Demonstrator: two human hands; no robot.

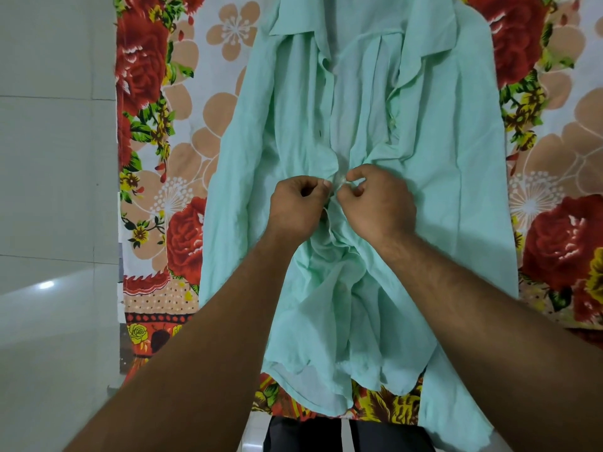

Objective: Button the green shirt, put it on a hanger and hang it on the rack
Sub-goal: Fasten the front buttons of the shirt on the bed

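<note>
Far left: pale tiled floor (49,190), shiny, with a blob of glare low down. Next over, a loud floral sheet (153,125), red roses and peach blossoms on white, spread flat and running on under everything else.

On top of that, the green shirt (456,190), more mint than green honestly. Laid out front-up, collar (293,24) at the far end, hem at the near end and spilling over the sheet's near edge. Left-side sleeve (228,190) lying straight down along the body of the shirt, touching it.

Then the left hand (293,207), about halfway down the shirt front. Fingers curled in tight, thumb and forefinger pinching the edge of the left front panel. Right beside it, a small pale button (341,181) by the look of it, caught between the two sets of fingertips, though too tiny to swear to.

Then the right hand (380,205), same deal: curled up, pinching the edge of the right front panel, nearly knuckle to knuckle with the other one.

Above the hands, front gaping open all the way up to the collar. Below them, fabric bunched and rumpled together, no telling whether fastened or not. Down at the very bottom, just past the hem, dark trousers (310,435) with a pale stripe.

Further right, the other sleeve flat along that side, then more floral sheet out to the edge.
</note>
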